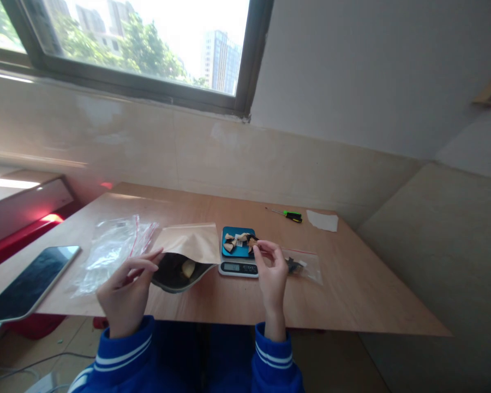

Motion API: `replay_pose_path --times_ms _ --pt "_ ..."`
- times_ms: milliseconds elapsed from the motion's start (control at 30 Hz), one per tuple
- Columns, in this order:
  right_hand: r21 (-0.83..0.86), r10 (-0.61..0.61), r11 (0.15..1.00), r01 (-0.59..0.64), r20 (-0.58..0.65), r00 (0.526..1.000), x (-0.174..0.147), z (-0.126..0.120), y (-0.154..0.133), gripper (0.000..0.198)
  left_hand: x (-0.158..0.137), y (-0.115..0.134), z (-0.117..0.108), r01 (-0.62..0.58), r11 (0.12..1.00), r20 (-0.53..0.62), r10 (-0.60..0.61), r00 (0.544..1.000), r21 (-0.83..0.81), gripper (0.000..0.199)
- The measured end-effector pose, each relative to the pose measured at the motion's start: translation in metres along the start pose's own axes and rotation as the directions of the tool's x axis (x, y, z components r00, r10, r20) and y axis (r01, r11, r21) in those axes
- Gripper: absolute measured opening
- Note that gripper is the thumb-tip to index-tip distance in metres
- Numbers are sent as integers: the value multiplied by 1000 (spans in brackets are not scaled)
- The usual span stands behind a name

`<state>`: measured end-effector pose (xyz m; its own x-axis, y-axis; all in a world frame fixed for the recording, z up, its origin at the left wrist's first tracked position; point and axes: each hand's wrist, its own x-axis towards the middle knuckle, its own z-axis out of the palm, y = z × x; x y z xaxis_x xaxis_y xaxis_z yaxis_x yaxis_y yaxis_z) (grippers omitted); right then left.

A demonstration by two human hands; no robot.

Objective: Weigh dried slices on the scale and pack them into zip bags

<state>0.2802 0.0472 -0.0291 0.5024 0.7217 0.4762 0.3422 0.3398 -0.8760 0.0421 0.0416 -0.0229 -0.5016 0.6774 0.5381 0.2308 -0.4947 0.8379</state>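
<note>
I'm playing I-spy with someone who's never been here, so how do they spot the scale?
Below the window is a wooden table, with an open brown bag in the left hand. Just right of that bag sits the scale. Unlike its neighbours, it has a blue square platform and a little digital display.

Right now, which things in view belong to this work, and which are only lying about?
Apparently in use:
brown pouch, left hand at its mouth
digital scale
small pieces on it, right hand at them

Apparently lying about:
dark-screened device
screwdriver
white scrap
</note>
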Motion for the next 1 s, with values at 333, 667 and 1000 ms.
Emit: replay_pose_path --times_ms 333,667,1000 --pt "-372 -39 918 138 259 965 1 30 66 31 -2 1 1 -20 1000 18 20 1000 15 16" --pt "-359 -116 910 208 263 958 -4 22 54 30 2 -7 -6 -2 999 113 -3 994 44 18" --pt "-333 -130 923 191 198 972 9 -17 42 27 11 -53 -10 14 974 349 -94 933 225 32"
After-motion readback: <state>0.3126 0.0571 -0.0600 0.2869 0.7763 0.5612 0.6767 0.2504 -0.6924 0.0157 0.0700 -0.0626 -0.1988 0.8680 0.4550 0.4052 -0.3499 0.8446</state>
